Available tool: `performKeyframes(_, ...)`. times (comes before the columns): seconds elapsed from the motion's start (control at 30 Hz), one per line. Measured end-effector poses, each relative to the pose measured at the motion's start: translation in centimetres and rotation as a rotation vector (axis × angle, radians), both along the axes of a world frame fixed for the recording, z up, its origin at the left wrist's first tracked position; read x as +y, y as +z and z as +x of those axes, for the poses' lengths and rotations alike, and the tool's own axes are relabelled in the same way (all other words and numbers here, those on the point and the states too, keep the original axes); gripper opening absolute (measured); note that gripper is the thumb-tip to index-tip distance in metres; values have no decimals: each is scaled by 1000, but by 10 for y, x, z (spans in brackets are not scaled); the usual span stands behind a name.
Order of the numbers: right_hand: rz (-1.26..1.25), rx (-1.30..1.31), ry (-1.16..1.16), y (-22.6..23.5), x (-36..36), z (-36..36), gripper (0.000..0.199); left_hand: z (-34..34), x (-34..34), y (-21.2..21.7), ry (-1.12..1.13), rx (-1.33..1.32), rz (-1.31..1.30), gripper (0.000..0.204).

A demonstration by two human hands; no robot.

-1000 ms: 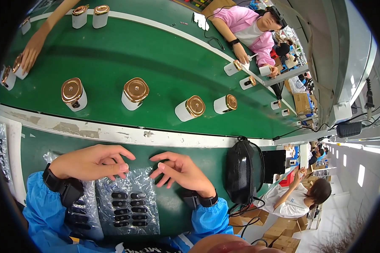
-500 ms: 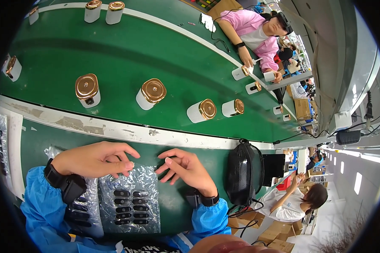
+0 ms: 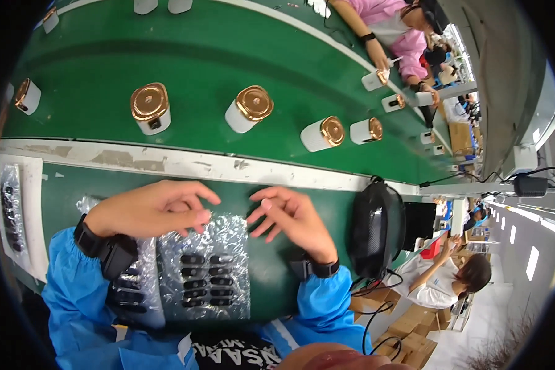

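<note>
While L hand [image 3: 157, 209] touches bubble wrap [image 3: 206, 265], R hand [image 3: 293, 219] hovers.

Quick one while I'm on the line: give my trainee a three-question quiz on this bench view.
1. True or false: the left hand rests on the clear bubble-wrap sheet of small black parts.
2. What colour are the tops of the white cylindrical units on the green conveyor belt?
3. Which lies to the right of the right hand? A) a red box B) a black mesh dome-shaped object C) a metal tray

Key: 1 true; 2 copper-gold; 3 B
</note>
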State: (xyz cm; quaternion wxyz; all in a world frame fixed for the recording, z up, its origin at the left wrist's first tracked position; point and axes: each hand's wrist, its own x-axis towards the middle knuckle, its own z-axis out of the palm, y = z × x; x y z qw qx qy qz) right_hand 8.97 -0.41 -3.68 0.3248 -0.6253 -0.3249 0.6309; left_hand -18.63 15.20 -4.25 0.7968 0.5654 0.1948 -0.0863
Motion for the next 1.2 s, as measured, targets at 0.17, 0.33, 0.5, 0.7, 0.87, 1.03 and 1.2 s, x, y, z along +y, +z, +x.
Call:
performKeyframes(0.17,269,-234,-209,20,-4,20,24,5,1,0,4,-42,25,42)
performKeyframes(0.33,581,-1092,-314,47,35,60,38,0,0,3,19,-25,34,41)
performKeyframes(0.5,616,-1255,-131,17,67,118,49,-1,0,5,2,-20,45,41)
performKeyframes(0.7,354,-1232,-239,25,88,104,45,-1,0,8,-6,13,39,43)
performKeyframes(0.87,279,-1008,-324,25,94,117,49,6,-2,14,3,46,38,44)
performKeyframes(1.03,190,-936,-357,31,87,122,51,10,0,11,-18,37,52,46)
performKeyframes(1.2,451,-1488,-406,15,87,124,51,7,-1,18,-14,67,66,47)
